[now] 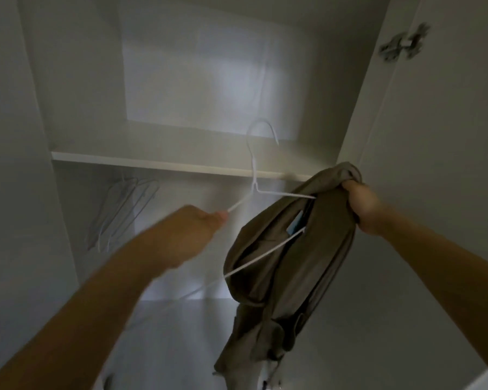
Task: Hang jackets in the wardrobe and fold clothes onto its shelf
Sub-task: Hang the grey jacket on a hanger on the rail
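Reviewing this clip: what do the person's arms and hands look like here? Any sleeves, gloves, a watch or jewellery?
Both forearms are bare right up to the frame's lower edge, so no sleeves show. The left hand and right hand wear no gloves. No watch, bracelet or ring can be seen on either wrist or on the fingers in view, though motion blur softens the left arm, so small details there cannot be ruled out.

My hanger is white wire; my jacket is plain olive-brown with a small blue tag; the wardrobe is white; far-left hangers pale grey.
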A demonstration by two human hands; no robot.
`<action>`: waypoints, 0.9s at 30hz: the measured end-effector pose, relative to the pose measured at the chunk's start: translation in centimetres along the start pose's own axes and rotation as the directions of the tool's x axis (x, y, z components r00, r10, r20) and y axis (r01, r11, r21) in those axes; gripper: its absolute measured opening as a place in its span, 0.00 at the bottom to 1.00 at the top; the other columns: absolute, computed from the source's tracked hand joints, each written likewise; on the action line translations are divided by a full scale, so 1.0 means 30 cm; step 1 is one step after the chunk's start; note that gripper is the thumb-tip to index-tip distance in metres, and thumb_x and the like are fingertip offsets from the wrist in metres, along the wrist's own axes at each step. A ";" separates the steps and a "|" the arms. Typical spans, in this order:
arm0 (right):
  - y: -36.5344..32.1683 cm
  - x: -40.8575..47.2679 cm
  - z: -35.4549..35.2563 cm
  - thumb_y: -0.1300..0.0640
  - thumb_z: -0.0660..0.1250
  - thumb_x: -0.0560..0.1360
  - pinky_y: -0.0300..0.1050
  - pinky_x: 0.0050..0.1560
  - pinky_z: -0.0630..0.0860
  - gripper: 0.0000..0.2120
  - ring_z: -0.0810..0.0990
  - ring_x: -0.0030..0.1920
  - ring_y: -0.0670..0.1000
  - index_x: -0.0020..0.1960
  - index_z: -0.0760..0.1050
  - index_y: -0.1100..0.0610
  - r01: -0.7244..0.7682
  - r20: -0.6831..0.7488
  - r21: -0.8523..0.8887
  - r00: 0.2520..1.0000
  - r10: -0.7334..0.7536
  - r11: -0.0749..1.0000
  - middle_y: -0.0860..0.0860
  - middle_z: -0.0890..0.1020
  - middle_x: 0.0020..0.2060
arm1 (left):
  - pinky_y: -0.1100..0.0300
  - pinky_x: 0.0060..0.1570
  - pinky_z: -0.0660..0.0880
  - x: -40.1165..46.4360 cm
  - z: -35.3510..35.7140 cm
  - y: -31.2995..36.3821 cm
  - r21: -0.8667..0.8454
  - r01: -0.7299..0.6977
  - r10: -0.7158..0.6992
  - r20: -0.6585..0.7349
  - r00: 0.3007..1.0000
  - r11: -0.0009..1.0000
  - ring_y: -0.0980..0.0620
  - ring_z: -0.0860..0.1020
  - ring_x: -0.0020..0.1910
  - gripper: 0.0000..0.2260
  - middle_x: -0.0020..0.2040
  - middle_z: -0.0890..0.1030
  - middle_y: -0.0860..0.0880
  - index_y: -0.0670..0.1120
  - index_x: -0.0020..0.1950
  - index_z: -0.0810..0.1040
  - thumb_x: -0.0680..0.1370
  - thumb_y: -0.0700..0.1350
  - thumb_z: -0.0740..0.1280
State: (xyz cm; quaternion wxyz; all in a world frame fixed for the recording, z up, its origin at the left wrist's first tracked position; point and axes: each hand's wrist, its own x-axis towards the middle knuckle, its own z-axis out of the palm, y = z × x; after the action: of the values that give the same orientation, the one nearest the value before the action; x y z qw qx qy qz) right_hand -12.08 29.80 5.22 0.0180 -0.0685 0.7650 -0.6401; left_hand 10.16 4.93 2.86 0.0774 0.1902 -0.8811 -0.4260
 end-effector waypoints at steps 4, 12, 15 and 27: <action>0.029 -0.013 -0.005 0.49 0.59 0.81 0.44 0.38 0.75 0.11 0.80 0.40 0.51 0.50 0.75 0.54 -0.033 0.032 0.013 0.999 0.033 0.999 0.52 0.81 0.41 | 0.69 0.17 0.59 -0.022 -0.003 0.039 0.086 -0.056 0.051 0.055 0.997 0.995 0.59 0.62 0.12 0.26 0.16 0.63 0.56 0.50 0.27 0.66 0.79 0.64 0.58; -0.018 -0.059 0.045 0.53 0.59 0.81 0.36 0.39 0.79 0.09 0.83 0.39 0.44 0.51 0.77 0.54 0.143 0.160 0.091 0.975 -0.157 0.985 0.47 0.83 0.43 | 0.72 0.19 0.59 0.078 0.216 0.045 -0.144 0.046 -0.007 0.257 0.966 0.989 0.58 0.65 0.15 0.23 0.23 0.69 0.52 0.43 0.45 0.76 0.80 0.63 0.58; -0.028 -0.071 0.024 0.57 0.57 0.82 0.38 0.50 0.79 0.09 0.81 0.44 0.46 0.58 0.74 0.57 0.186 0.214 0.069 0.957 -0.196 0.980 0.51 0.81 0.50 | 0.67 0.21 0.60 0.122 0.247 0.022 -0.384 0.072 0.011 0.208 0.978 0.920 0.56 0.63 0.16 0.22 0.21 0.66 0.54 0.48 0.35 0.70 0.80 0.62 0.59; -0.110 -0.041 0.065 0.54 0.65 0.75 0.51 0.42 0.74 0.07 0.79 0.44 0.60 0.49 0.70 0.56 0.727 0.700 -0.663 0.517 -0.493 -0.179 0.55 0.79 0.45 | 0.59 0.42 0.69 0.174 0.257 -0.001 0.079 -0.407 0.404 -0.384 0.830 0.910 0.56 0.74 0.40 0.10 0.38 0.75 0.57 0.54 0.41 0.74 0.81 0.54 0.62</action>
State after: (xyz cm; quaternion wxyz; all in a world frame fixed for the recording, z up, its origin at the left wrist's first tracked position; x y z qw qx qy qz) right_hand -10.37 27.50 8.04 -0.2628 -0.4854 0.8323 0.0502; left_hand 3.08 8.37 -2.11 0.3413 0.0802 -0.8663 -0.3558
